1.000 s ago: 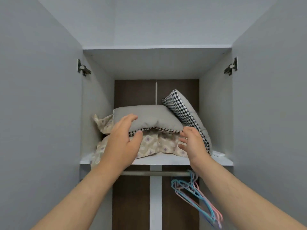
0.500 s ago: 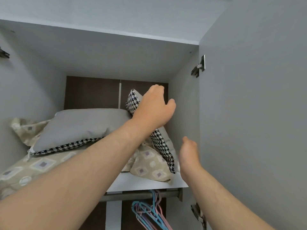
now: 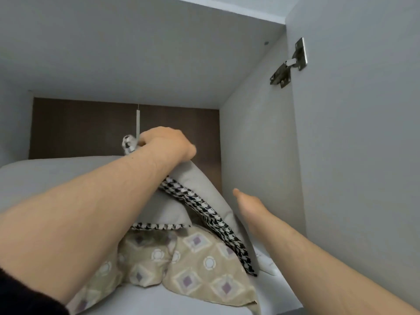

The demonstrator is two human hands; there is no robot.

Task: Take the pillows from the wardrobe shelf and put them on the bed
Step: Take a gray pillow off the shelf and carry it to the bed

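Note:
Three pillows lie on the wardrobe shelf [image 3: 145, 298]. A grey pillow with houndstooth trim [image 3: 211, 201] leans upright against the right wall. My left hand [image 3: 166, 142] is shut on its top corner. A second grey pillow [image 3: 45, 176] lies flat on the left, resting on a beige patterned pillow [image 3: 193, 262] at the bottom. My right hand [image 3: 247, 208] hovers beside the leaning pillow's lower right side, fingers apart, holding nothing. My left forearm hides part of the flat pillows.
The wardrobe's right side wall [image 3: 254, 155] stands close to my right hand. An open door with a metal hinge [image 3: 288, 64] is on the right. A small white object [image 3: 268, 264] lies on the shelf by the right wall. The dark back panel [image 3: 79, 128] closes the rear.
My left hand has closed on the top corner of the leaning pillow. The camera has moved closer and higher into the shelf. My right hand has risen beside the pillow.

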